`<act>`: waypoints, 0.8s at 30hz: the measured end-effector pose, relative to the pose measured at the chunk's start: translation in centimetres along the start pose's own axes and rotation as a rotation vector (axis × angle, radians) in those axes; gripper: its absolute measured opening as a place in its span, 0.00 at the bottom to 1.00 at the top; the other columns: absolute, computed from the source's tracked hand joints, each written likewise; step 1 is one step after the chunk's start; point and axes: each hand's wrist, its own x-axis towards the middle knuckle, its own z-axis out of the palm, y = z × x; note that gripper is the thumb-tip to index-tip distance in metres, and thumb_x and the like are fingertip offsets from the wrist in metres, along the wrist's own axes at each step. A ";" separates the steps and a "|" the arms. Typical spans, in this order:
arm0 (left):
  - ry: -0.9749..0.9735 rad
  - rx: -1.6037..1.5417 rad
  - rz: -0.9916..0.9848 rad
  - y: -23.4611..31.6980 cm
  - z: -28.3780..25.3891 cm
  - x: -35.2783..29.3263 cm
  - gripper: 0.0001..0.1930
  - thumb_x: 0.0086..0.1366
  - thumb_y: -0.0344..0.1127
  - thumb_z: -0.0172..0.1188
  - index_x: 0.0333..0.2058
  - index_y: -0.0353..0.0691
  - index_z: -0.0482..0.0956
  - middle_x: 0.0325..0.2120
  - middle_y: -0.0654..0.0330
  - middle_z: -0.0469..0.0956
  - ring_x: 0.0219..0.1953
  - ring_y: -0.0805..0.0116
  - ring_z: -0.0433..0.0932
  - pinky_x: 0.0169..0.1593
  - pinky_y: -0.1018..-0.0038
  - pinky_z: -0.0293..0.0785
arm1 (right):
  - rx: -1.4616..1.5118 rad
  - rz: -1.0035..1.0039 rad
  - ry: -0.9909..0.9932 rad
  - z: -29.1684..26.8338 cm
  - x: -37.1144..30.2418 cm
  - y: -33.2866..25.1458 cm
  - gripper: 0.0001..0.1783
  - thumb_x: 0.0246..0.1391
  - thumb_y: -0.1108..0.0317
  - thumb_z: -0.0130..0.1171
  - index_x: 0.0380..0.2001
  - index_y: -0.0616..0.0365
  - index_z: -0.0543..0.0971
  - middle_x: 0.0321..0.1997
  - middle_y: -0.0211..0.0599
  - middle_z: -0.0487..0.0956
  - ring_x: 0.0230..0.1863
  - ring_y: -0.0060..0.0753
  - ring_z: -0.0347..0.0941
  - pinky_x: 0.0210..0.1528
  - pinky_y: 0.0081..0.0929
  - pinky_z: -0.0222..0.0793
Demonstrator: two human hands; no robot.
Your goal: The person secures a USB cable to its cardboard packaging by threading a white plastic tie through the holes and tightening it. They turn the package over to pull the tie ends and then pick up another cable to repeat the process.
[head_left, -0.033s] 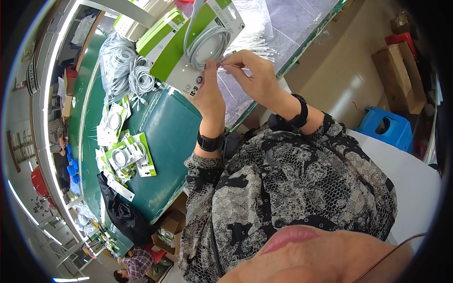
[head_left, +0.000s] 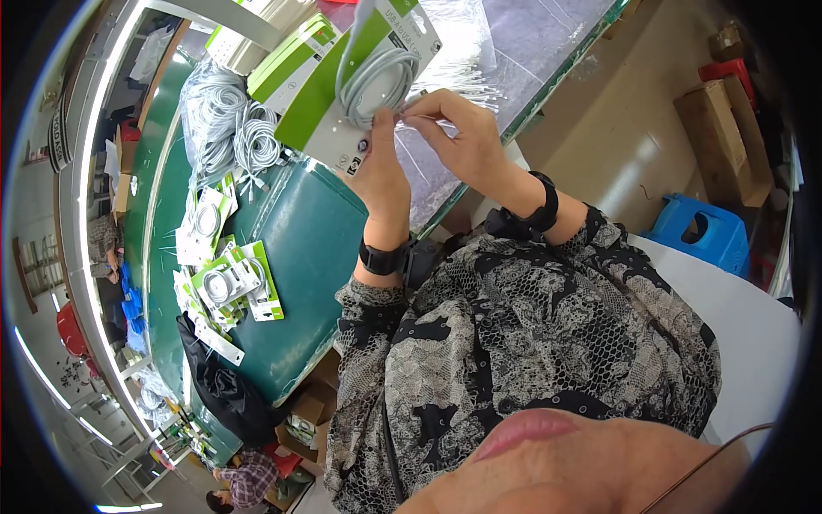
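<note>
My left hand [head_left: 383, 176] grips a green and white backing card [head_left: 321, 111] by its lower edge, thumb on the front. A coiled light grey cable [head_left: 374, 94] lies against the card's face, and one length of it runs up past the top of the view. Close to the coil's lower right side, my right hand [head_left: 462, 137] pinches thumb and forefinger together beside my left thumb. Whatever sits between those fingertips is too small to make out. Behind the hands, a bundle of thin white strips [head_left: 467, 86] is spread on the grey work surface.
Bagged grey cable coils [head_left: 214, 116] and a stack of green cards [head_left: 291, 64] are left of my hands. Several carded cables [head_left: 224, 283] lie on the green table [head_left: 300, 231], near a black bag [head_left: 223, 377]. A blue stool [head_left: 698, 233] and cardboard box [head_left: 723, 141] stand at right.
The card and coil have shifted very slightly to the right. Both hands keep the same grip.
</note>
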 end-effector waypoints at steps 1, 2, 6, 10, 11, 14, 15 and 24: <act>0.022 -0.005 0.036 -0.5 -0.1 -0.1 0.13 0.52 0.21 0.64 0.37 0.31 0.77 0.33 0.53 0.78 0.32 0.70 0.77 0.34 0.76 0.73 | 0.142 0.026 0.015 0.2 0.0 0.2 0.10 0.51 0.74 0.61 0.38 0.61 0.76 0.42 0.36 0.76 0.42 0.29 0.75 0.51 0.23 0.69; 0.045 -0.011 0.072 -0.8 -0.4 -0.1 0.13 0.52 0.21 0.64 0.38 0.31 0.77 0.33 0.53 0.78 0.32 0.69 0.77 0.34 0.76 0.73 | 0.284 0.051 0.029 0.4 0.1 0.4 0.09 0.53 0.73 0.60 0.38 0.62 0.76 0.43 0.36 0.76 0.43 0.28 0.74 0.51 0.22 0.69; -0.236 0.380 0.626 -0.1 -1.5 0.3 0.14 0.52 0.25 0.67 0.39 0.32 0.77 0.35 0.51 0.77 0.35 0.64 0.79 0.37 0.73 0.76 | 0.993 0.308 0.062 1.0 -0.4 -0.3 0.07 0.57 0.69 0.56 0.37 0.60 0.76 0.40 0.33 0.78 0.39 0.24 0.75 0.44 0.20 0.72; -0.424 0.368 0.835 2.5 -1.4 0.0 0.14 0.50 0.28 0.69 0.36 0.33 0.79 0.35 0.50 0.77 0.38 0.57 0.79 0.41 0.69 0.78 | 1.458 0.375 -0.131 1.0 -1.5 -0.9 0.10 0.60 0.67 0.52 0.42 0.59 0.73 0.42 0.32 0.77 0.41 0.23 0.74 0.46 0.20 0.72; -0.421 0.366 0.832 2.4 -1.4 0.0 0.14 0.50 0.28 0.69 0.36 0.33 0.79 0.35 0.50 0.77 0.38 0.57 0.79 0.41 0.69 0.78 | 1.548 0.347 -0.233 0.9 -1.8 -1.0 0.11 0.61 0.66 0.51 0.44 0.59 0.72 0.43 0.32 0.76 0.44 0.22 0.74 0.48 0.20 0.71; -0.460 0.335 0.898 2.4 -1.4 0.1 0.15 0.47 0.29 0.69 0.36 0.33 0.79 0.33 0.51 0.77 0.39 0.52 0.80 0.43 0.66 0.79 | 1.441 0.281 -0.308 -0.2 -1.7 -2.5 0.13 0.61 0.66 0.51 0.46 0.59 0.70 0.45 0.32 0.74 0.46 0.22 0.71 0.50 0.19 0.69; -0.463 0.327 0.892 2.7 -1.2 0.2 0.15 0.47 0.29 0.69 0.36 0.33 0.79 0.33 0.51 0.77 0.39 0.52 0.80 0.43 0.66 0.79 | 1.387 0.246 -0.340 -0.9 -1.4 -3.5 0.13 0.61 0.66 0.51 0.47 0.59 0.69 0.46 0.32 0.73 0.48 0.21 0.70 0.51 0.19 0.69; -0.548 0.383 0.924 4.0 -1.8 0.6 0.16 0.45 0.24 0.65 0.36 0.32 0.80 0.35 0.51 0.77 0.40 0.52 0.80 0.42 0.67 0.79 | 1.197 0.098 -0.476 -1.0 -0.9 -4.7 0.15 0.62 0.66 0.49 0.51 0.57 0.67 0.50 0.30 0.70 0.52 0.19 0.66 0.53 0.16 0.66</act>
